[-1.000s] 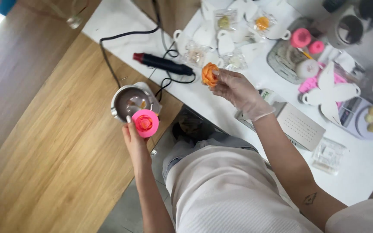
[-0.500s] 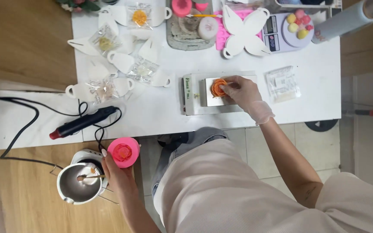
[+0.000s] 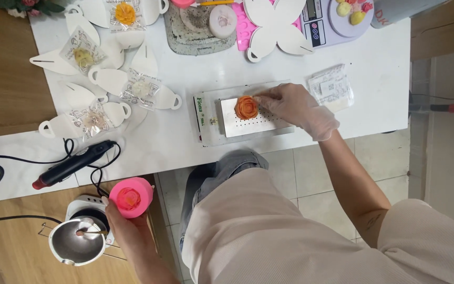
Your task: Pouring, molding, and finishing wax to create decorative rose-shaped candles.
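Orange rose (image 3: 246, 107), probably wax, upright

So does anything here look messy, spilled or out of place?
Nothing looks spilled or broken. The orange rose sits upright on the perforated plate, with the right hand beside it. The left hand holds a pink mould over the floor. Only the black cord trails loosely off the table edge.

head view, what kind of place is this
Probably a home craft bench for moulded wax or soap flowers: an orange rose on a perforated metal plate, a pink rose mould in the left hand, a melting pot beside it.
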